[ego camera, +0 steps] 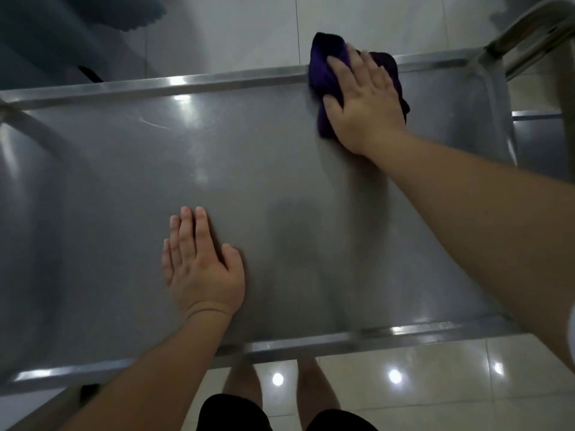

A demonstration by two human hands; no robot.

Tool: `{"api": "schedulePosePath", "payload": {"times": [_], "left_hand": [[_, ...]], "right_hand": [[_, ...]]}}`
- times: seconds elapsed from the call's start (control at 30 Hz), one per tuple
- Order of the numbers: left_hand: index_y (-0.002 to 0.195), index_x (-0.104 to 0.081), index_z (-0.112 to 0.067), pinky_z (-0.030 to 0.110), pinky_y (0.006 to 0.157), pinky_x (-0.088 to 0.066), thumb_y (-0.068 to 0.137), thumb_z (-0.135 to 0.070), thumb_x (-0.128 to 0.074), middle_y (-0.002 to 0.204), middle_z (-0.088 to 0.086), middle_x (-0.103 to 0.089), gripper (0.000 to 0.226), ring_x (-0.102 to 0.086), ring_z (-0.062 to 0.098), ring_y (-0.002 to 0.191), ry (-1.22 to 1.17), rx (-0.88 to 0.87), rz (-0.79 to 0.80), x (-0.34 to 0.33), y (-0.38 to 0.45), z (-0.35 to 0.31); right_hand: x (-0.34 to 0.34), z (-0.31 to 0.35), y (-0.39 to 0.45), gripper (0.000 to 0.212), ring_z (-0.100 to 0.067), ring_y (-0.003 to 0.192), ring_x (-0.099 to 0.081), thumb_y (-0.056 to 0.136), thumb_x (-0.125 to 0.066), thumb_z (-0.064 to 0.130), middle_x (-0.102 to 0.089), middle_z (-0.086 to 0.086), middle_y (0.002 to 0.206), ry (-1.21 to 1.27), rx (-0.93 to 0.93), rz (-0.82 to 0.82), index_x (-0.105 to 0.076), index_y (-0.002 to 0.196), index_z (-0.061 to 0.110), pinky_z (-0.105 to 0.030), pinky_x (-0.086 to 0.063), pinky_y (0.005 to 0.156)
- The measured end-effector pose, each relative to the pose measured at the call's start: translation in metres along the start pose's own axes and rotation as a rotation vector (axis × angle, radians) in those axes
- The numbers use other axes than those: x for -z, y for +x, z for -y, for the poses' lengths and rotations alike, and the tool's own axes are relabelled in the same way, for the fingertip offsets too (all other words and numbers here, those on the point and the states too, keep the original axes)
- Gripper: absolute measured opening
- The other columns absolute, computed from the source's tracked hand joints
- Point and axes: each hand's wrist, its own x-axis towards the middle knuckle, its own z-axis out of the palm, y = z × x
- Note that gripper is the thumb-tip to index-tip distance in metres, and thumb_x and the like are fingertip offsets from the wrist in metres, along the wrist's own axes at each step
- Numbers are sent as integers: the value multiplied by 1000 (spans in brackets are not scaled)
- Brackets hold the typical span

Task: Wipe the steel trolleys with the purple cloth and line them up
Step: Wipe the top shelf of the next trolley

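Note:
A steel trolley's top shelf [124,169] fills the view, with raised rims at the far and near edges. The purple cloth [323,73] lies bunched at the far right, partly over the far rim. My right hand [364,101] lies spread on top of the cloth, fingers mostly straight, pressing it against the shelf. My left hand [202,265] rests flat on the bare steel near the front, fingers straight and together.
The trolley's tubular handle [529,35] rises at the far right corner, with a lower steel shelf edge [535,115] beside it. A curved steel tube [31,129] crosses the left end. Glossy tiled floor [420,384] lies all around. A dark blue fabric shape [62,26] sits at top left.

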Motion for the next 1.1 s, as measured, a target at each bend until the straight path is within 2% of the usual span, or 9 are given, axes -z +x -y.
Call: {"api": "schedulePosePath", "payload": {"times": [0.17, 0.3, 0.47, 0.53, 0.6, 0.7, 0.8, 0.93, 1.1], "left_hand": [[168, -25, -16, 45, 132, -6, 94, -38, -41, 176, 7, -20, 78, -12, 25, 163, -11, 6, 51, 5, 1, -2], [168, -26, -15, 46, 132, -7, 94, -38, -40, 175, 8, -21, 78, -13, 26, 163, -14, 2, 49, 6, 0, -1], [167, -27, -15, 44, 132, -6, 95, -39, -40, 175, 7, -23, 77, -14, 25, 163, -37, 3, 40, 2, 1, 2], [167, -29, -16, 44, 132, -6, 96, -39, -42, 174, 7, -26, 76, -15, 25, 162, -47, 5, 30, -1, 1, 2], [167, -29, -17, 44, 132, -7, 96, -37, -44, 173, 6, -27, 75, -16, 25, 162, -44, 1, 19, -2, 0, 3], [167, -27, -18, 42, 132, -5, 97, -37, -44, 174, 5, -26, 74, -15, 23, 162, -31, -4, 21, -3, 0, 3], [167, -29, -18, 41, 132, -6, 97, -38, -45, 174, 4, -27, 74, -16, 22, 162, -37, 9, 20, 0, 0, 4], [167, -28, -24, 37, 132, -1, 97, -41, -43, 175, -1, -24, 74, -11, 18, 163, -79, 19, 47, 4, 2, 5], [168, -25, -29, 28, 127, 9, 99, -35, -39, 176, -10, -16, 71, -3, 10, 162, -226, 43, 159, 17, 6, 8]], "right_hand": [[-16, 16, -150, 62, -35, 155, -31, 98, -53, 44, -35, -10, 168, 24, 231, 5, -50, 155, 18, -53, -20, 127], [-33, 21, -298, 63, -25, 160, -22, 96, -60, 45, -26, 3, 172, -25, 681, 268, -46, 156, 32, -52, -19, 128], [-24, 2, -228, 60, -19, 159, -23, 96, -62, 47, -33, 6, 169, -115, 1010, 372, -52, 154, 34, -48, -26, 126], [-22, 9, -167, 60, -25, 155, -33, 92, -69, 43, -42, 1, 164, -86, 935, 297, -59, 149, 27, -50, -29, 125], [-19, 24, -103, 59, -30, 152, -39, 94, -61, 42, -44, -4, 163, -50, 747, 188, -58, 149, 23, -49, -27, 126], [-5, 56, -9, 65, -26, 160, -19, 100, -40, 50, -22, -2, 173, -51, 403, 195, -35, 162, 29, -46, -13, 130], [-7, 80, 31, 63, -20, 162, -3, 105, -32, 52, -5, 5, 176, -50, 256, 216, -19, 165, 38, -44, -1, 131], [-25, 99, -15, 63, -19, 161, -9, 103, -31, 52, -12, 5, 175, -5, 174, 116, -28, 163, 35, -41, -1, 130], [-44, 127, -147, 61, -26, 158, -26, 99, -47, 46, -29, -1, 171, 1, 270, 67, -45, 158, 28, -48, -17, 128]]}}
